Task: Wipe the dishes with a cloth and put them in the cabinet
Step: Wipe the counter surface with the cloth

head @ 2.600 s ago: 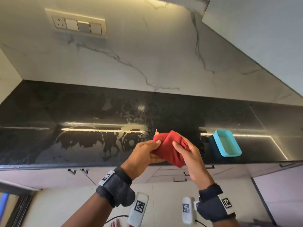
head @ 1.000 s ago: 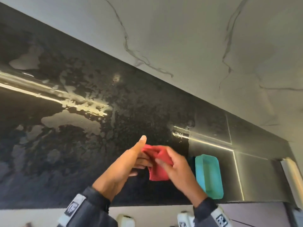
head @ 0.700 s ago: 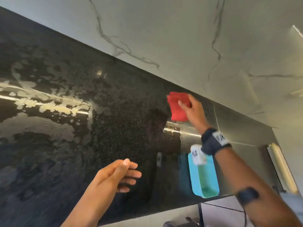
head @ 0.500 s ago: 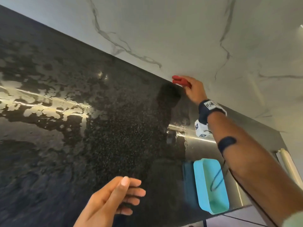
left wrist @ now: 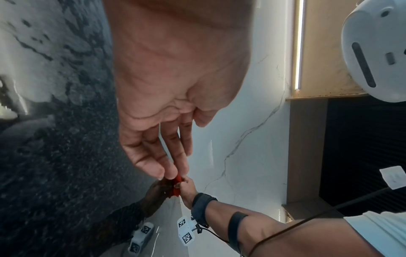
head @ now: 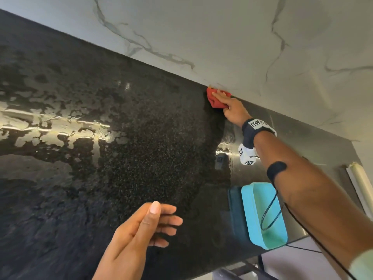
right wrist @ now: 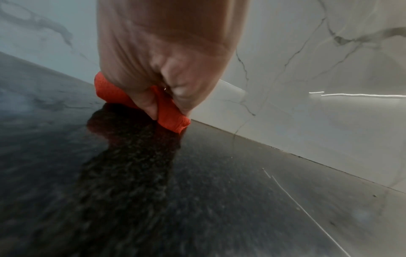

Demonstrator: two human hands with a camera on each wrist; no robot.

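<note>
Red woven cloth [head: 217, 99], bunched into a small folded wad: soft, light, no stiffness, will slump and unfold if lifted by one corner, so best taken by pinching the whole wad across its folds; judging by the weave it should grip fine, not slippery, nothing to break. It sits at the very back of the black speckled granite countertop [head: 125, 168], touching the line where counter meets the white veined marble backsplash [head: 222, 37]. Texture is a coarse ribbed knit, orange-red in the right wrist view [right wrist: 169, 113], rolled edges showing either side of the fingers. Right hand [head: 230, 107] is on top of it, arm fully reached out; fingers lie over the wad and thumb tucks against its front edge, so it reads as a light grasp pressing down, not let go. Left hand [head: 141, 231] hovers near the front of the counter, fingers loose and slightly spread, holding nothing. Light blue rectangular plastic dish [head: 264, 215] stands near the front edge, right of the left hand, well apart from the cloth; looks rigid, light, smooth-walled, so probably a bit slick if wet, take it by the long rims. Counter left of all this carries patchy wet film [head: 50, 128].
</note>
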